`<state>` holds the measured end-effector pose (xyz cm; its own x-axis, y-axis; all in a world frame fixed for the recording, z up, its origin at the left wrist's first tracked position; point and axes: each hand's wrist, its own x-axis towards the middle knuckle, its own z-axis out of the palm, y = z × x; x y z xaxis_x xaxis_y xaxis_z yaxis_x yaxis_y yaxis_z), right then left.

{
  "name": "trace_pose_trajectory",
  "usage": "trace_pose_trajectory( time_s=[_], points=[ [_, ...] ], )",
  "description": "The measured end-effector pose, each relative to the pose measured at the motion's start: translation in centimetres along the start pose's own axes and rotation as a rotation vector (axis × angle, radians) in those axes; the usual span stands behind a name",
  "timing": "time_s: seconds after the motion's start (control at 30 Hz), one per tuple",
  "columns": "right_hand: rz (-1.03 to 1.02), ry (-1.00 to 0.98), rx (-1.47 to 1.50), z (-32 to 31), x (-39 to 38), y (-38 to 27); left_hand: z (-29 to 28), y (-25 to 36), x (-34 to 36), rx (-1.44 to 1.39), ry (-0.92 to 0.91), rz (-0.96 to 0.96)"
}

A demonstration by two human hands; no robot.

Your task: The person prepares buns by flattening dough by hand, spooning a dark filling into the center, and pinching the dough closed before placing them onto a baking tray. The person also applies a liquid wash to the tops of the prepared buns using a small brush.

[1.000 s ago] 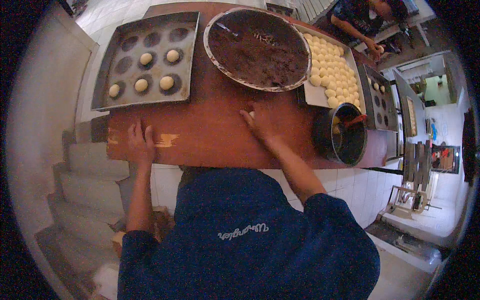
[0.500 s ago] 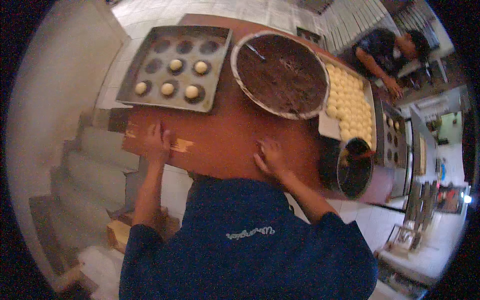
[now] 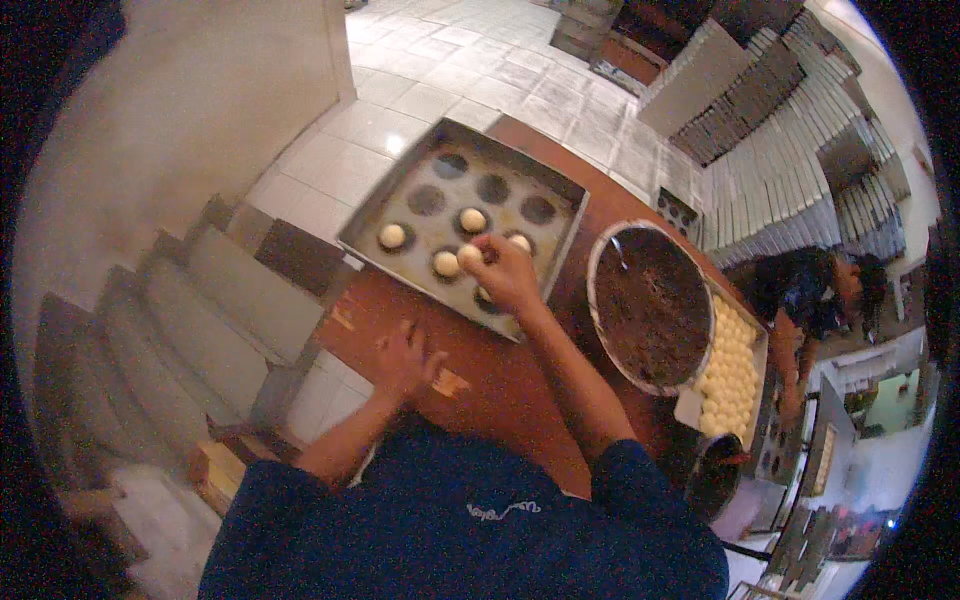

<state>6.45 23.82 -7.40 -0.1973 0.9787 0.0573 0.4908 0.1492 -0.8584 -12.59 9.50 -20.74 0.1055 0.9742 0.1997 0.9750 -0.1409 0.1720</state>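
My right hand (image 3: 508,273) is over the metal baking tray (image 3: 375,265), with a pale dough ball (image 3: 470,257) pinched at its fingertips. Several round dark hollows mark the tray. One dough ball (image 3: 393,236) sits in the hollow at the left corner, another (image 3: 445,264) just left of my fingers, and a third (image 3: 474,220) behind them. Part of a further ball (image 3: 519,245) shows past my knuckles. My wrist covers much of the near-right hollow, so its contents are unclear. Near the table's front edge, my left hand (image 3: 404,362) hovers or rests with its fingers apart, holding nothing.
A wide round tub of dark brown filling (image 3: 650,300) stands right of the tray on the brown table (image 3: 490,385). Beyond it lies a tray of many dough balls (image 3: 730,370), with a dark pot (image 3: 715,475) nearer me. A co-worker (image 3: 800,300) bends at the far right.
My right hand has moved from the table's front edge to over the baking tray, and a dough ball is now in its fingers. The view has turned, shifting the table rightward and down.
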Motion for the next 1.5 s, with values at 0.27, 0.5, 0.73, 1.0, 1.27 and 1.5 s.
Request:
trace_pose_trajectory(
  time_s=[0.27, 0.5, 0.73, 1.0, 1.27, 1.5],
  points=[
    [-0.262, 0.157, -0.470, 11.9, 19.8, 6.9, 0.6, -0.7, 0.6, -0.159, 0.024, -0.011],
    [-0.306, -0.224, -0.555, 12.5, 23.0, 7.2, -0.5, -1.6, 0.9, -0.196, -0.019, -0.021],
    [-0.222, -0.162, -0.710, 9.7, 19.7, 3.4, 2.4, -2.7, 1.9, -0.169, 0.017, 0.083],
    [-0.385, -0.473, 0.061, 7.3, -9.8, 2.2, 0.5, -2.0, 2.2, -0.079, -0.106, 0.020],
    [-0.037, -0.047, -0.456, 0.4, -28.2, 13.7, 1.2, -2.7, 2.0, 0.046, 0.083, 0.086],
    [-0.030, 0.068, 0.146, -16.5, -30.6, 8.5, 4.9, -3.8, 0.7, 0.160, 0.099, 0.110]
  ],
)
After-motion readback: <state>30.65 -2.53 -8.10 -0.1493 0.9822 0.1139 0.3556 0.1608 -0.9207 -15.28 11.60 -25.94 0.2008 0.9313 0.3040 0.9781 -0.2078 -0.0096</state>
